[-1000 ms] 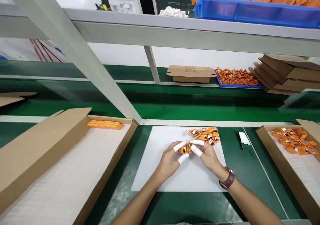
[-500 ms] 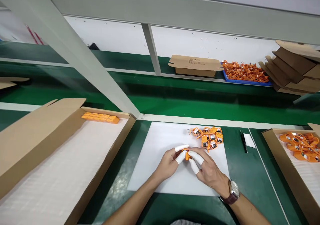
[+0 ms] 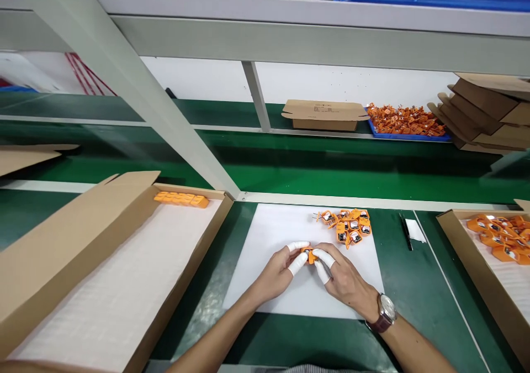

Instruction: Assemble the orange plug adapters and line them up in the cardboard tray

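Here, the orange piece (image 3: 311, 259) lies between left and right fingers (image 3: 325, 257).

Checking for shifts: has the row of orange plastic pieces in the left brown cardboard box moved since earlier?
No; the orange row stays at the far end of the cardboard box.
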The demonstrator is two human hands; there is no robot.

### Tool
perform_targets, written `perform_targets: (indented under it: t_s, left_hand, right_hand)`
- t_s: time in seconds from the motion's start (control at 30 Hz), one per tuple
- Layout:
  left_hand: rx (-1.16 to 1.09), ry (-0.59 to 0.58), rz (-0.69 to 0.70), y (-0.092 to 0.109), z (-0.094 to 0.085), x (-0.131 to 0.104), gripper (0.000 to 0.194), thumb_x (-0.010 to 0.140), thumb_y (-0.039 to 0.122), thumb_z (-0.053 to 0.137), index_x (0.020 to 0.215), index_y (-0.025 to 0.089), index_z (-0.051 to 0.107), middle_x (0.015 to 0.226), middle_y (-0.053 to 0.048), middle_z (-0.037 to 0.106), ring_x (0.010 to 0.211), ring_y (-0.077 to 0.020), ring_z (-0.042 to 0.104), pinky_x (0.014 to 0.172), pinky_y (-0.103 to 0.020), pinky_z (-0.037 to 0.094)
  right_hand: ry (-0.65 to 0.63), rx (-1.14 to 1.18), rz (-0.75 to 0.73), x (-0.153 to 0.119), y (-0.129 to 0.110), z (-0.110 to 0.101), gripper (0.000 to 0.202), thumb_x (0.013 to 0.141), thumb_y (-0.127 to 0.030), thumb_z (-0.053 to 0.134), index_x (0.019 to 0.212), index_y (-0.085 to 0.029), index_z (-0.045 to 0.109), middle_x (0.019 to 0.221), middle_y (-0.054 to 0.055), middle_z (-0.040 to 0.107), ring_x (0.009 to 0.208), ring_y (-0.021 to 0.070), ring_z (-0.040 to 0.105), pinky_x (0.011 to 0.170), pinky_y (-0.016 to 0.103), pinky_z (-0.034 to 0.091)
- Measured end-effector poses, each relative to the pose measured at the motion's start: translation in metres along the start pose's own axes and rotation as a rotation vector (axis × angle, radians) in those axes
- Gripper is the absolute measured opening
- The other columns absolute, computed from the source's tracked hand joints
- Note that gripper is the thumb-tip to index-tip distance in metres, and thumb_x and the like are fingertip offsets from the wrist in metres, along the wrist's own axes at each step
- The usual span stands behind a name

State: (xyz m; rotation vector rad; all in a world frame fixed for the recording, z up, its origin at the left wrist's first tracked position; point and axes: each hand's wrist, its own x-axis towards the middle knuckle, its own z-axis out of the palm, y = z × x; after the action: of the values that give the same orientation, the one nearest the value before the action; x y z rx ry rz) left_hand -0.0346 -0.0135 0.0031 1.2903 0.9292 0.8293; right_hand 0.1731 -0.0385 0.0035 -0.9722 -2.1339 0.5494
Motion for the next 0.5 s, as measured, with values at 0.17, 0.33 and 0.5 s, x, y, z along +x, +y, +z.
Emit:
perform_targets:
  t_s: [0.17, 0.33, 0.5]
  left_hand:
    - [0.0, 0.028, 0.043, -0.013, 0.003, -0.01, 0.04, 0.091, 0.04, 0.067, 0.125, 0.02, 0.066, 0.13, -0.011, 0.07, 0.122, -0.0275, 0.066, 0.109, -0.046, 0.051]
    - [-0.025, 0.086, 0.032, -0.018, 0.008, -0.012, 0.042, 0.09, 0.044, 0.067, 0.125, 0.02, 0.069, 0.129, -0.011, 0.071, 0.117, -0.0288, 0.068, 0.108, -0.048, 0.051]
    - [0.021, 0.017, 0.026, -0.01, 0.005, -0.015, 0.043, 0.092, 0.044, 0.064, 0.128, 0.021, 0.068, 0.135, -0.01, 0.068, 0.124, -0.0293, 0.064, 0.113, -0.048, 0.046]
  right_hand:
    - [-0.032, 0.021, -0.024, -0.004, -0.003, 0.007, 0.058, 0.093, -0.001, 0.045, 0.147, -0.021, 0.041, 0.137, 0.018, 0.053, 0.126, 0.0297, 0.056, 0.102, 0.049, 0.056]
    - [0.006, 0.396, 0.203, -0.002, 0.0, 0.012, 0.044, 0.1, -0.02, 0.052, 0.143, -0.026, 0.046, 0.123, 0.011, 0.056, 0.104, 0.0202, 0.063, 0.094, 0.04, 0.058]
    - [-0.044, 0.793, 0.491, 0.003, 0.01, 0.02, 0.044, 0.089, -0.04, 0.072, 0.127, -0.021, 0.061, 0.088, 0.001, 0.06, 0.078, 0.0143, 0.061, 0.08, 0.033, 0.057]
